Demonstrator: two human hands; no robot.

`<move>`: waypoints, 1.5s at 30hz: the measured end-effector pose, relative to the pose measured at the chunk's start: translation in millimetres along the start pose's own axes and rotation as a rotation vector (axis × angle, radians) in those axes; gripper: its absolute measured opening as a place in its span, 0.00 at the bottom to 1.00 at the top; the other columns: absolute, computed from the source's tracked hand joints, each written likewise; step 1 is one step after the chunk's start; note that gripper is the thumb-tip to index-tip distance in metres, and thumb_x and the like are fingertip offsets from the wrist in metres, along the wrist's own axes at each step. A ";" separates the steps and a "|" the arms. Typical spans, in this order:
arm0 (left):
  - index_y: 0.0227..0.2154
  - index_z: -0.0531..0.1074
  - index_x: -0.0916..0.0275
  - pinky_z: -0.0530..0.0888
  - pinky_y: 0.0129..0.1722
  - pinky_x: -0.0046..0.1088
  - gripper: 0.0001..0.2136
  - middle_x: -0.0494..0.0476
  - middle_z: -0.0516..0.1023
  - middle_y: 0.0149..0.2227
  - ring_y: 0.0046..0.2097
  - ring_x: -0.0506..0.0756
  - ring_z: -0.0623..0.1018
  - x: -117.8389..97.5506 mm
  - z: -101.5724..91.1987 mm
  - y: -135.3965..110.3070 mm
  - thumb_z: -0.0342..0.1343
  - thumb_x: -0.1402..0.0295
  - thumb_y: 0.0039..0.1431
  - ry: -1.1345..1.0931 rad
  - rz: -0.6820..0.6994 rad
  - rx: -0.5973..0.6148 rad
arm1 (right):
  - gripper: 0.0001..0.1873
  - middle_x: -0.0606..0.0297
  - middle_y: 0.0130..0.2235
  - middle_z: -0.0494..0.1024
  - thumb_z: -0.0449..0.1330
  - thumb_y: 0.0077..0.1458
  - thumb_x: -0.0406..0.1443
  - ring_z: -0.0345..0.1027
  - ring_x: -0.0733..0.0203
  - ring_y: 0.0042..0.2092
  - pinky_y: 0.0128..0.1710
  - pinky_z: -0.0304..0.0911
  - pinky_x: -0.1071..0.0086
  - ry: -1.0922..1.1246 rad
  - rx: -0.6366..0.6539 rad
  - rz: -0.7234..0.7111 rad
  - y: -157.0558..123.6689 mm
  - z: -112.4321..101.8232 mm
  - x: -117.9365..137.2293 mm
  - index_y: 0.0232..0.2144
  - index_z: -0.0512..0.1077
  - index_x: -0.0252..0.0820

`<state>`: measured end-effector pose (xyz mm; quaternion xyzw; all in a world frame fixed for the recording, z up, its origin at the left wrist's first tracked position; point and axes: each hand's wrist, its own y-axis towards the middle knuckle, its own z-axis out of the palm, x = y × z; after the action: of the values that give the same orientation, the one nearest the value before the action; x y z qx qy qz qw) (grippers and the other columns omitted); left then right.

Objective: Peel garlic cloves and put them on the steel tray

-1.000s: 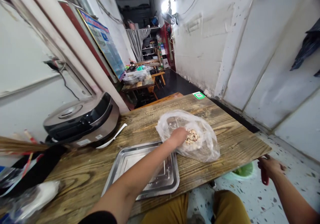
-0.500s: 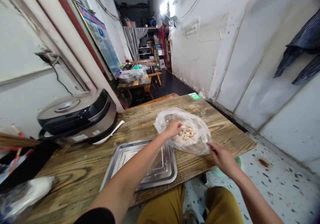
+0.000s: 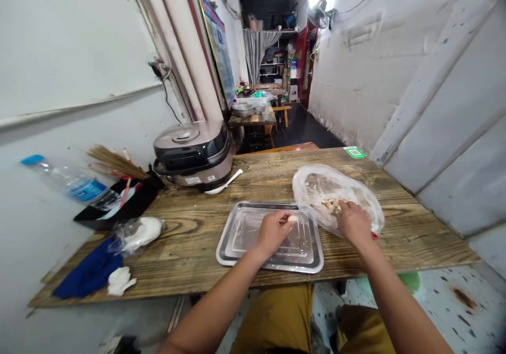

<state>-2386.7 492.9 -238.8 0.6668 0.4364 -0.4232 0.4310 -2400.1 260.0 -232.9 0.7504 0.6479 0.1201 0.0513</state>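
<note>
My left hand [image 3: 274,232] is over the metal tray [image 3: 226,246], its thumb and fingers pinching a small pale piece that looks like a garlic clove [image 3: 292,219]. To the right lies a spread-out clear plastic bag [image 3: 312,177] with several garlic cloves [image 3: 331,204] in it. My right hand [image 3: 354,221] reaches into this bag, fingers curled down onto the cloves. The fingertips are partly hidden, so what they hold cannot be made out. The tray is shiny, rectangular and overlaps the bag's left edge.
A rice cooker [image 3: 193,156] stands at the back left, a white spoon [image 3: 224,183] before it. Further left are a black holder with a plastic bottle [image 3: 85,188], a bagged white item [image 3: 144,233], blue cloth [image 3: 95,269] and crumpled tissue [image 3: 119,281]. Something red [image 3: 374,235] shows beside my right wrist.
My left hand has moved from the bag to over the tray with a clove. My right hand has left the bag's rim and reached in among the cloves. The view has turned left.
</note>
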 end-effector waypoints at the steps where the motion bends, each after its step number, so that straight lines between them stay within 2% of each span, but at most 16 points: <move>1: 0.33 0.75 0.63 0.72 0.34 0.24 0.08 0.53 0.78 0.30 0.32 0.50 0.76 -0.7 -2.1 -2.0 0.56 0.74 0.48 0.010 0.008 -0.009 | 0.19 0.47 0.45 0.72 0.52 0.53 0.30 0.66 0.49 0.46 0.45 0.62 0.58 0.133 -0.047 -0.078 -6.0 -3.2 13.4 0.49 0.68 0.35; 2: 0.32 0.75 0.63 0.72 0.35 0.24 0.08 0.53 0.78 0.30 0.32 0.50 0.76 -1.3 -4.0 -3.4 0.57 0.74 0.47 0.011 0.014 -0.014 | 0.20 0.51 0.47 0.72 0.52 0.54 0.31 0.67 0.52 0.47 0.46 0.63 0.60 0.315 -0.047 -0.188 -12.3 -4.4 27.9 0.50 0.67 0.38; 3: 0.31 0.75 0.63 0.72 0.34 0.24 0.07 0.53 0.78 0.29 0.31 0.50 0.76 -1.8 -5.7 -4.4 0.58 0.73 0.47 -0.004 0.014 -0.016 | 0.20 0.55 0.47 0.73 0.52 0.55 0.32 0.68 0.55 0.46 0.45 0.64 0.62 0.516 0.008 -0.302 -18.4 -3.5 42.6 0.51 0.67 0.41; 5: 0.28 0.75 0.64 0.72 0.31 0.25 0.05 0.53 0.78 0.27 0.28 0.50 0.76 -2.2 -9.2 -6.1 0.60 0.71 0.45 -0.098 -0.041 -0.024 | 0.20 0.61 0.49 0.73 0.52 0.56 0.35 0.69 0.58 0.47 0.46 0.65 0.64 0.829 0.098 -0.433 -29.3 4.6 68.5 0.52 0.66 0.46; 7: 0.26 0.74 0.66 0.73 0.28 0.26 0.06 0.54 0.77 0.24 0.26 0.51 0.76 -1.9 -12.6 -8.3 0.61 0.69 0.44 -0.261 -0.147 -0.022 | 0.18 0.62 0.47 0.75 0.53 0.56 0.36 0.70 0.58 0.46 0.47 0.65 0.62 0.993 0.065 -0.395 -37.0 17.5 85.5 0.49 0.69 0.46; 10: 0.27 0.75 0.67 0.75 0.30 0.28 0.09 0.56 0.78 0.24 0.26 0.52 0.77 -0.9 -16.3 -13.0 0.61 0.65 0.45 -0.479 -0.257 -0.009 | 0.15 0.61 0.43 0.78 0.55 0.55 0.38 0.73 0.57 0.42 0.43 0.68 0.61 1.075 -0.038 -0.216 -43.8 34.0 94.9 0.45 0.73 0.45; 13: 0.32 0.77 0.66 0.74 0.39 0.31 0.12 0.58 0.80 0.31 0.34 0.54 0.78 0.0 -14.7 -17.4 0.62 0.66 0.45 -0.511 -0.241 0.006 | 0.16 0.59 0.44 0.77 0.55 0.55 0.38 0.73 0.56 0.42 0.44 0.69 0.60 0.979 -0.151 -0.153 -48.9 38.8 97.8 0.46 0.72 0.44; 17: 0.35 0.78 0.65 0.72 0.46 0.33 0.12 0.58 0.80 0.37 0.40 0.56 0.78 2.6 -7.2 -19.6 0.62 0.67 0.45 -0.485 -0.207 -0.067 | 0.18 0.58 0.45 0.76 0.54 0.56 0.36 0.73 0.56 0.43 0.45 0.69 0.61 0.801 -0.283 -0.217 -56.3 34.7 105.1 0.48 0.71 0.43; 21: 0.35 0.77 0.66 0.74 0.42 0.32 0.12 0.58 0.80 0.36 0.38 0.55 0.78 5.0 -6.3 -19.7 0.61 0.67 0.47 -0.503 -0.195 -0.155 | 0.19 0.58 0.49 0.74 0.52 0.57 0.35 0.71 0.57 0.46 0.46 0.68 0.61 0.830 -0.228 -0.278 -59.0 26.9 108.1 0.51 0.68 0.43; 25: 0.36 0.77 0.64 0.74 0.41 0.30 0.09 0.57 0.80 0.35 0.37 0.54 0.77 2.7 -11.5 -22.0 0.57 0.70 0.51 -0.257 -0.007 -0.173 | 0.14 0.60 0.44 0.77 0.52 0.58 0.35 0.71 0.59 0.45 0.47 0.66 0.62 0.883 -0.233 -0.300 -53.0 16.1 103.9 0.44 0.73 0.44; 28: 0.37 0.77 0.61 0.72 0.44 0.30 0.09 0.57 0.79 0.39 0.42 0.54 0.76 0.8 -14.6 -24.3 0.55 0.71 0.55 -0.062 0.169 -0.150 | 0.13 0.60 0.40 0.78 0.51 0.59 0.35 0.72 0.60 0.42 0.44 0.67 0.65 0.875 -0.243 -0.365 -47.8 9.9 101.0 0.42 0.74 0.43; 30: 0.38 0.77 0.61 0.72 0.46 0.30 0.10 0.57 0.79 0.40 0.43 0.53 0.76 1.0 -15.9 -25.0 0.53 0.71 0.56 0.004 0.241 -0.133 | 0.13 0.61 0.39 0.78 0.51 0.59 0.35 0.72 0.61 0.39 0.41 0.68 0.66 0.855 -0.237 -0.376 -46.1 7.2 99.8 0.41 0.74 0.43; 35: 0.39 0.77 0.61 0.72 0.46 0.31 0.10 0.58 0.79 0.39 0.42 0.53 0.76 4.1 -18.7 -24.8 0.52 0.71 0.57 0.065 0.312 -0.115 | 0.13 0.61 0.34 0.79 0.50 0.59 0.35 0.72 0.62 0.33 0.36 0.68 0.68 0.775 -0.188 -0.404 -45.4 3.9 97.3 0.40 0.74 0.43; 42: 0.42 0.76 0.59 0.71 0.46 0.33 0.13 0.59 0.77 0.41 0.44 0.54 0.74 1.2 -26.7 -24.9 0.47 0.72 0.60 0.187 0.417 -0.048 | 0.15 0.59 0.37 0.78 0.48 0.58 0.33 0.72 0.59 0.36 0.37 0.67 0.67 0.575 -0.152 -0.474 -46.3 -1.6 98.1 0.41 0.73 0.42; 45: 0.43 0.75 0.58 0.70 0.44 0.33 0.14 0.58 0.78 0.40 0.42 0.53 0.74 -1.0 -28.6 -24.6 0.45 0.71 0.62 0.221 0.454 0.007 | 0.15 0.58 0.34 0.78 0.47 0.58 0.33 0.72 0.58 0.34 0.34 0.65 0.68 0.477 -0.140 -0.466 -49.6 -5.8 101.7 0.37 0.74 0.40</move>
<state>-2404.9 525.8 -235.2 0.7914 0.3187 -0.2415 0.4624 -2435.7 367.4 -227.3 0.5276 0.7859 0.3216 -0.0241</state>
